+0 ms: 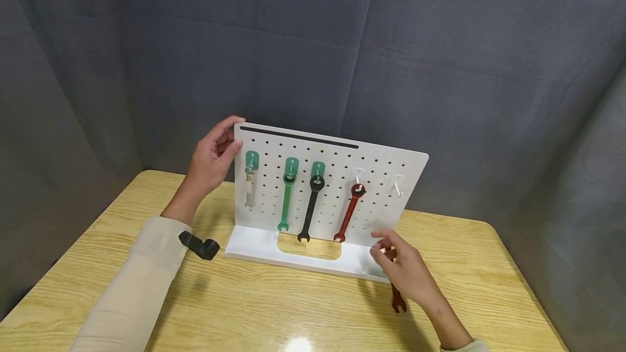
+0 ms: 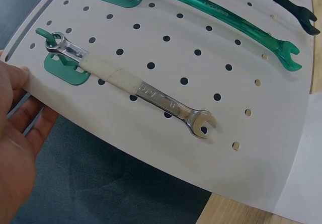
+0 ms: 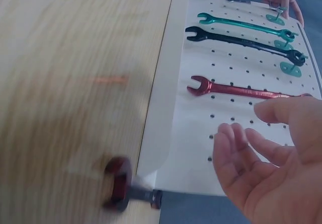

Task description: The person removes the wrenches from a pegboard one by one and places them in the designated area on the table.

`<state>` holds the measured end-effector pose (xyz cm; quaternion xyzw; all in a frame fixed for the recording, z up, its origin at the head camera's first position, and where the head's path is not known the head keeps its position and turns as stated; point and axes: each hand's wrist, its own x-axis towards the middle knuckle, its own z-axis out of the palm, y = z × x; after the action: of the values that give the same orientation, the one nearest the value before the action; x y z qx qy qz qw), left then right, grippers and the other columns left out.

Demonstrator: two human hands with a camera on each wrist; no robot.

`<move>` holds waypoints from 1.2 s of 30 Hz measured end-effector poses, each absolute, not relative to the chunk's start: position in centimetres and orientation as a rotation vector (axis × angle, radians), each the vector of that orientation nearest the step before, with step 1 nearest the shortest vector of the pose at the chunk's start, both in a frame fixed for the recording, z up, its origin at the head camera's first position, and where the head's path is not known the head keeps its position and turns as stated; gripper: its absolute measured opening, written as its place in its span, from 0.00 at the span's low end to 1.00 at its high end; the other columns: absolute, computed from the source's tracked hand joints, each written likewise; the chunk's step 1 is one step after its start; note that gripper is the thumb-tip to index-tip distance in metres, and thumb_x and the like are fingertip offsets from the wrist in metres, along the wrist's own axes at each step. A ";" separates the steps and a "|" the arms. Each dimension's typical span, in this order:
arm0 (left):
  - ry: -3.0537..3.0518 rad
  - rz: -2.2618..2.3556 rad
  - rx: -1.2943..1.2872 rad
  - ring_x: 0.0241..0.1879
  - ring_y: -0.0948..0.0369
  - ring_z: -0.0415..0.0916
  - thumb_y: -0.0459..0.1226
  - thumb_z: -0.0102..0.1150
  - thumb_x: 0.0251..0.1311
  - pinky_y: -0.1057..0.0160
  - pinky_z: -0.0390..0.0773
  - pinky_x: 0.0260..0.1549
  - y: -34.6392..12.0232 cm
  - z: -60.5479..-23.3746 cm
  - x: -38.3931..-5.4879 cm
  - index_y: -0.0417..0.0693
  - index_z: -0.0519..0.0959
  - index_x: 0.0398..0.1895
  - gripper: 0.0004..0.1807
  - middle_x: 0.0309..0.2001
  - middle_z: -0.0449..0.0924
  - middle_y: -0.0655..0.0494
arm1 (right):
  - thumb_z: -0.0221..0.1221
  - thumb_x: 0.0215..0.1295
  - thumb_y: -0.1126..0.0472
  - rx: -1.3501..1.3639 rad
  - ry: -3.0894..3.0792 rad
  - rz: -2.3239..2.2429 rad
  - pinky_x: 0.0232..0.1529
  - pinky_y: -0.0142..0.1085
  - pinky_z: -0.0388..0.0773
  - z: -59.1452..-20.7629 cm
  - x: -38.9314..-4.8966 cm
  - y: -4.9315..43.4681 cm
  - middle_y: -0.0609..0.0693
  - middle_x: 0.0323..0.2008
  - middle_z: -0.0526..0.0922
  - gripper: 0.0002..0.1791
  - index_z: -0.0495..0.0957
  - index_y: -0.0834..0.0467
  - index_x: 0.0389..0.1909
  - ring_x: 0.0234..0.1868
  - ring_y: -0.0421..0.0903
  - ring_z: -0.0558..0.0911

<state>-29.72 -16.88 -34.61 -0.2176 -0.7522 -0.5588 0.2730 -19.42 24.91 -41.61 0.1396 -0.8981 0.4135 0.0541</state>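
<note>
- Head: silver wrench (image 1: 249, 188), green wrench (image 1: 286, 202), black wrench (image 1: 310, 213) and red wrench (image 1: 346, 219) already hang on the pegboard (image 1: 274, 194); the rightmost hook (image 1: 397, 189) is bare, one place left.
- Left wrist: the left grip (image 2: 17, 133) pinches the pegboard's edge.
- Right wrist: the right grip (image 3: 266, 163) has thumb and fingers spread; the loose dark red wrench (image 3: 119, 184), blurred, appears clear of them, unhung; whether it touches the worktop (image 3: 75, 32), I cannot tell.

head cam looks fwd/down from above, l wrist nearer than r, all sharing pegboard (image 1: 330, 194).
</note>
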 end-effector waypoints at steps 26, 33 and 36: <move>-2.037 -1.502 -0.594 0.41 0.52 0.76 0.27 0.55 0.74 0.68 0.74 0.40 -16.7 -34.6 -29.9 0.47 0.71 0.72 0.25 0.47 0.80 0.42 | 0.59 0.74 0.71 0.456 -2.350 1.769 0.48 0.34 0.78 -42.5 -23.8 19.9 0.63 0.51 0.80 0.18 0.74 0.63 0.62 0.53 0.59 0.80; -2.047 -1.477 -0.585 0.41 0.52 0.76 0.27 0.56 0.74 0.69 0.74 0.41 -16.8 -34.6 -29.8 0.48 0.71 0.72 0.26 0.45 0.80 0.43 | 0.60 0.74 0.69 0.466 -2.370 1.773 0.49 0.34 0.78 -42.5 -24.0 19.2 0.64 0.48 0.81 0.13 0.78 0.66 0.56 0.49 0.61 0.83; -2.042 -1.480 -0.588 0.41 0.52 0.76 0.27 0.56 0.74 0.69 0.74 0.41 -16.8 -34.5 -29.8 0.49 0.71 0.72 0.26 0.44 0.80 0.43 | 0.59 0.74 0.70 0.495 -2.350 1.800 0.48 0.34 0.78 -42.6 -24.1 18.9 0.66 0.48 0.81 0.12 0.78 0.68 0.54 0.49 0.65 0.83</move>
<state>-29.75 -16.82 -34.52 -0.2184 -0.7587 -0.5498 0.2727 -24.13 18.85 -42.61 0.1645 -0.7811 0.5982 0.0699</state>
